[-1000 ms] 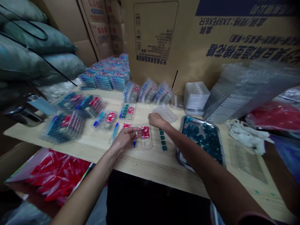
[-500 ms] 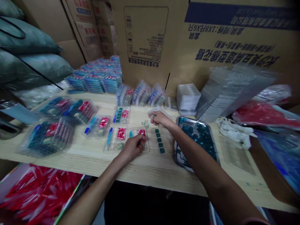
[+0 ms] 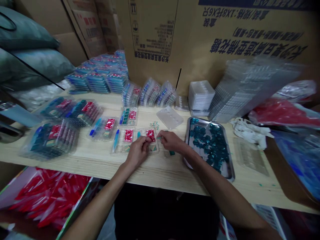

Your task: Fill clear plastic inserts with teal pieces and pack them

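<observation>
My left hand (image 3: pixel 138 150) bends over a clear plastic tray (image 3: pixel 156 149) holding a red packet (image 3: pixel 150 135) and a light blue pen-shaped piece (image 3: pixel 139 134). Its thumb and fingers are closed by the packet; what they grip is hidden. Just to the right, my right hand (image 3: pixel 171 141) pinches a small pale green strip (image 3: pixel 159 137), partly covered by the fingertips. Under that hand lies a clear strip with dark green squares (image 3: pixel 172 153), mostly hidden. A little pile of pale striped strips (image 3: pixel 154 125) sits behind. Another filled tray (image 3: pixel 125 148) adjoins on the left.
A metal tray of dark green pieces (image 3: pixel 231 168) stands right, beside white gloves (image 3: pixel 250 131). An empty clear tray (image 3: pixel 170 117) lies behind my hands. Stacked filled trays (image 3: pixel 53 141) occupy the left; a large carton (image 3: pixel 190 43) walls the back. A box of red pieces (image 3: pixel 52 193) sits below left.
My right hand has come from the striped strips toward me, beside the left hand, and now covers most of the green squares. The left hand stays by the red packet. The view has tilted down slightly.
</observation>
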Demonstrator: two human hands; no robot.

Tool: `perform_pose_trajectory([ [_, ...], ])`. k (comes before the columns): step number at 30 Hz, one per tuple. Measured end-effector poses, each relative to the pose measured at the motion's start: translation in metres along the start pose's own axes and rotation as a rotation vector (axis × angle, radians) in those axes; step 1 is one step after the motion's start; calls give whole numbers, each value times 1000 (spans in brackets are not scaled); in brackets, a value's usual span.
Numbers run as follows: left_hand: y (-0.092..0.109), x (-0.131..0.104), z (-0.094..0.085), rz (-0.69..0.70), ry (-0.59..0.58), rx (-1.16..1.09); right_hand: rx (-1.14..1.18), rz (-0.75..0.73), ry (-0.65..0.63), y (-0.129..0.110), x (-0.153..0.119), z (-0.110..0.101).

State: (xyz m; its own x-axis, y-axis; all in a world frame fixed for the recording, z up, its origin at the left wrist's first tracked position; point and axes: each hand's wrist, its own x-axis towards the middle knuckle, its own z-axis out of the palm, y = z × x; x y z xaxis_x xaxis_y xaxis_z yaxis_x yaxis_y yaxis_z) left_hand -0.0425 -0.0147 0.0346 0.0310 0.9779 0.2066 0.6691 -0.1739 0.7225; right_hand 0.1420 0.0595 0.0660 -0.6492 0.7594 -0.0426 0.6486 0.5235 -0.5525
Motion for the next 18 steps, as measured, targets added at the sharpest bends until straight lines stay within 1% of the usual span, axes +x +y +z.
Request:
perform_pose_trajectory([
  [1, -2, -2, -2, 5, 12, 8, -1, -24, -17, -3, -3, 6],
  [2, -4, -4, -5, 15, -4, 25, -7, -55, -39, -7, -5, 11],
  [4, -6, -8, -10, 37, -78, 66, -23, -109, -87, -14, -7, 18],
  [5, -7, -10, -12, 40, -110, 84, -33, -112, -101, -18, -8, 20],
  [7, -7, -9, -18, 24, -137, 104, -61, -68, -93, -21, -8, 17],
  [9, -8, -1, -25, 5, -109, 105, -102, 1, -53, -21, -8, 9],
  [11, -9, 16, -32, -11, -25, 123, -159, 1, -29, -19, -10, 3],
  [13, -11, 43, -36, -53, 36, 192, -216, -90, -51, -19, -14, 2],
  [15, -14, 76, -34, -110, 31, 274, -262, -189, -93, -20, -19, 7],
  [18, -20, 120, -20, -160, -25, 333, -235, -247, -114, -18, -20, 16],
])
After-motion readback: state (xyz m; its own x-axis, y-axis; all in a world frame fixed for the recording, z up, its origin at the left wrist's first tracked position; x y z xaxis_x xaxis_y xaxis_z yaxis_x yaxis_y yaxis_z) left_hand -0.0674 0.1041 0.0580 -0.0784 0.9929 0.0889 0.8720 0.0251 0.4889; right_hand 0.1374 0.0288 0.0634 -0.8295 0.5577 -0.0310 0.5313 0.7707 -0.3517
